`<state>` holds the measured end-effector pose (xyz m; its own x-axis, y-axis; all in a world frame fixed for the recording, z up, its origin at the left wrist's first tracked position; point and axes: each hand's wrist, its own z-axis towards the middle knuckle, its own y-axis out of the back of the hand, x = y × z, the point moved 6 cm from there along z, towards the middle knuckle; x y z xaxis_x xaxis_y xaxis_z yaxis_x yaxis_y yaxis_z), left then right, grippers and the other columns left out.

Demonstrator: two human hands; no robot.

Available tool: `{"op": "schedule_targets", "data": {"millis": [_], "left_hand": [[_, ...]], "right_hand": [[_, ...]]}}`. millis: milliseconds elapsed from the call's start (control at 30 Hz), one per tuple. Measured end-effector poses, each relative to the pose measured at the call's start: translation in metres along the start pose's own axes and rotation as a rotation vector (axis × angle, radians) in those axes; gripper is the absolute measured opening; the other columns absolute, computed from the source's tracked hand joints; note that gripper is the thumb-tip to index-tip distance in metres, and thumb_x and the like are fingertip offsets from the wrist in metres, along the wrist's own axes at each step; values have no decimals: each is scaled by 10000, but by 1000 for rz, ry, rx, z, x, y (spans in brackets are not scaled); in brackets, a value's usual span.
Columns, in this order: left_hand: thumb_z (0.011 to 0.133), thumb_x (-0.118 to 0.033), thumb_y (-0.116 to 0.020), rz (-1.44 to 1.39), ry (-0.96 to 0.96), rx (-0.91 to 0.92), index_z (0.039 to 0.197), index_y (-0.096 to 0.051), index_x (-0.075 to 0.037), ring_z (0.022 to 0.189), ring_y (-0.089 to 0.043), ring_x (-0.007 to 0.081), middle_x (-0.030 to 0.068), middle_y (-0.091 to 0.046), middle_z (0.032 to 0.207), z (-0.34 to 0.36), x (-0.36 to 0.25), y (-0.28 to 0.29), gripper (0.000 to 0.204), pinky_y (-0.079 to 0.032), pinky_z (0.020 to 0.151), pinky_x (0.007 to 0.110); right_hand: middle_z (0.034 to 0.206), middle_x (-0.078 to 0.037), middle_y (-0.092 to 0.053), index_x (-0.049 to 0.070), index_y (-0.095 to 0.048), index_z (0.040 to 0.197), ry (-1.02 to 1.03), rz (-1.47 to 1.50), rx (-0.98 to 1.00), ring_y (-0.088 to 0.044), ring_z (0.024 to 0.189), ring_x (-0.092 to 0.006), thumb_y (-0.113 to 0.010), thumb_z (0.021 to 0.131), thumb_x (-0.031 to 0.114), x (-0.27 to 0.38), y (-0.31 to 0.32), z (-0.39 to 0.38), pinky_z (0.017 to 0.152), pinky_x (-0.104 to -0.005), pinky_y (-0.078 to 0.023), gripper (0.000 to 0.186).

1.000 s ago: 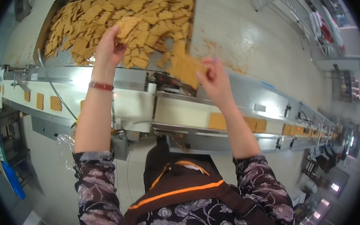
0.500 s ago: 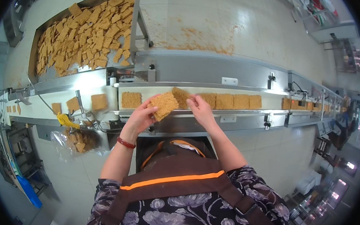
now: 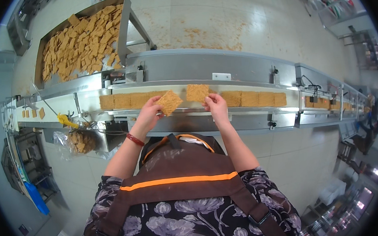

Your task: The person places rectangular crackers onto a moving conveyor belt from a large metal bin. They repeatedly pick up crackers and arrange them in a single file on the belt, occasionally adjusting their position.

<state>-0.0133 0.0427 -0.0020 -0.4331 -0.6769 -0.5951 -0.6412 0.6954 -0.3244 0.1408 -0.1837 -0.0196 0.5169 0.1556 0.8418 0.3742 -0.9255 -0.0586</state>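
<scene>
Two square tan crackers sit at frame centre, just above the conveyor belt (image 3: 249,99). Left cracker (image 3: 169,102) is tilted like a diamond, pinched at its lower-left edge by the left hand (image 3: 148,116), fingers clamped on it. Right cracker (image 3: 197,92) lies flatter, over the belt w/ its lower corner pinched by the right hand (image 3: 217,106), fingers closed on it. Both sit in the gap btwn two rows of crackers (image 3: 127,100) on the belt. Upper left of frame: metal tray (image 3: 122,30) heaped w/ loose crackers. Left-centre, below belt: clear bag (image 3: 77,142) of broken pieces. Floor beyond belt shows crumbs (image 3: 200,33).
</scene>
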Motion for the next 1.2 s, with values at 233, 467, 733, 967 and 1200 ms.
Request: {"op": "schedule_targets", "data": {"millis": [233,467,733,967,1200], "left_hand": [[904,-82,-545,-165,-7,3,1289,-513,-123,1004,-543,162,43,-593,1124,7,11,7,389,-436,802,349],[980,-157,-457,-150,-241,-286,1291,-496,-174,1094,-543,207,62,-557,1241,-17,-41,112,314,-489,814,397],[947,-206,-526,471,-285,-395,1371,-437,-38,1080,-580,266,135,-566,1245,6,-54,153,465,-498,878,373],[828,-179,-661,1205,-680,-585,1297,-506,-26,1112,-528,389,209,-562,1179,-12,-54,118,518,-443,950,443],[814,-188,-673,1389,-655,-715,1184,-582,-100,1123,-507,310,109,-565,1128,-35,-62,119,391,-437,900,467]], "right_hand": [[769,-178,-673,33,-671,891,541,-821,-87,-677,762,-334,-638,869,233,26,30,12,657,-437,-522,204],[821,-158,-695,96,-673,902,247,-1244,-343,-671,808,-371,-622,877,316,35,115,21,694,-463,-521,227],[833,-88,-704,124,-660,958,240,-1224,-307,-668,804,-327,-610,899,325,65,105,12,673,-448,-511,216],[848,-95,-701,117,-669,949,363,-1117,-184,-670,813,-314,-618,894,316,73,23,8,674,-423,-510,213],[848,-102,-690,105,-682,957,469,-1007,175,-668,810,-298,-639,872,324,40,-108,0,700,-415,-520,239]]}}
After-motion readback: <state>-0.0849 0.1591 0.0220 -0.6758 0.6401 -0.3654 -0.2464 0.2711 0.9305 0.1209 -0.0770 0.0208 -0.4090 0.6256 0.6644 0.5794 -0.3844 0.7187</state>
